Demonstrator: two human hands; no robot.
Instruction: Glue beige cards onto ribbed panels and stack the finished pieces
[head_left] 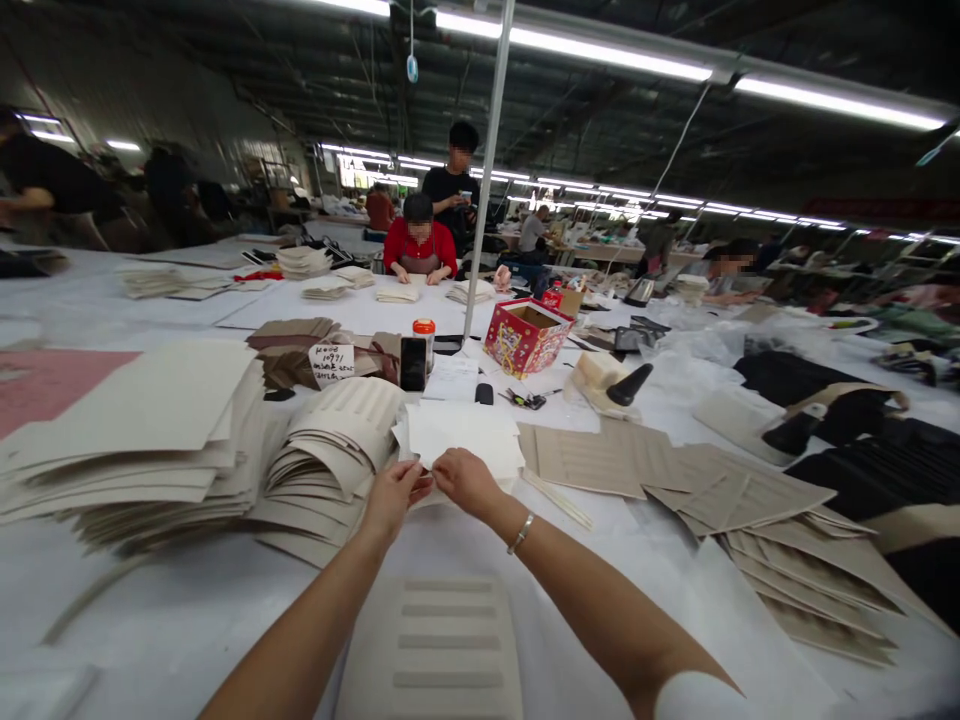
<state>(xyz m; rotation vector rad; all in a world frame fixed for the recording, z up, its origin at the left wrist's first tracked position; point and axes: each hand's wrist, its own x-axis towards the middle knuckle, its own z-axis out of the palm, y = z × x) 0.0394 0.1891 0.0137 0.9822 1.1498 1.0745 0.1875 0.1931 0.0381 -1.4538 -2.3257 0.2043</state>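
Both of my hands meet at the near left edge of a stack of white sheets (465,432). My left hand (396,492) has its thumb and fingers pinched together at the stack's corner. Close beside it, my right hand (466,478) curls its fingers over the same edge, a bracelet on its wrist. What lies between the fingertips is too small to make out. Between my forearms lies a cream panel (442,650) with raised ribs. Left of my hands, curved ribbed cream panels (337,440) are piled up. A narrow pale strip (556,498) lies right of the stack.
Flat cream sheets (135,400) are stacked high at left. Beige ribbed panels (750,500) fan out at right. Behind my hands stand a phone (413,364), a red box (525,338) and a metal pole (487,170). A person in red (420,245) works across the table.
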